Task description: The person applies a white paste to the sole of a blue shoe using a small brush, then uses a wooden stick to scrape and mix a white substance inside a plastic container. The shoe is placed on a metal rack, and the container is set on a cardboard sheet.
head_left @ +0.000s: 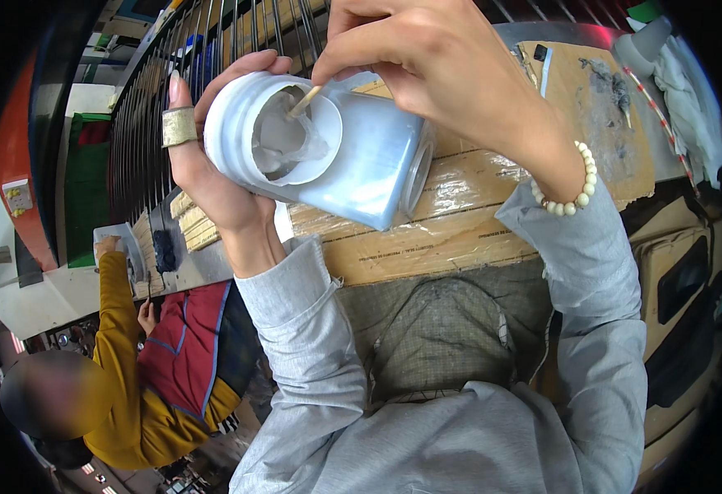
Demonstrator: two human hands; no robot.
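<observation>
My left hand [212, 177] is wrapped round a white plastic tub [222, 132], its mouth tilted toward me. A band of tan tape circles the thumb. White paste [282, 123] coats the inside of the tub. From above, my right hand [435, 62] pinches a thin wooden stick [305, 101], whose lower end reaches into the mouth. Directly right of the rim is a translucent, bluish-white container body [365, 160]; whether it is one piece with the tub, I cannot tell. A clear round rim [417, 177] shows at its far right end.
Taped cardboard [451, 239] covers the bench before me. A stained cardboard sheet [583, 132] lies at right, near a red-and-white cord [665, 128] and crumpled plastic [690, 103]. Black rods [151, 115] stand behind my left hand. A co-worker [138, 387] works at left beside wooden strips [194, 222].
</observation>
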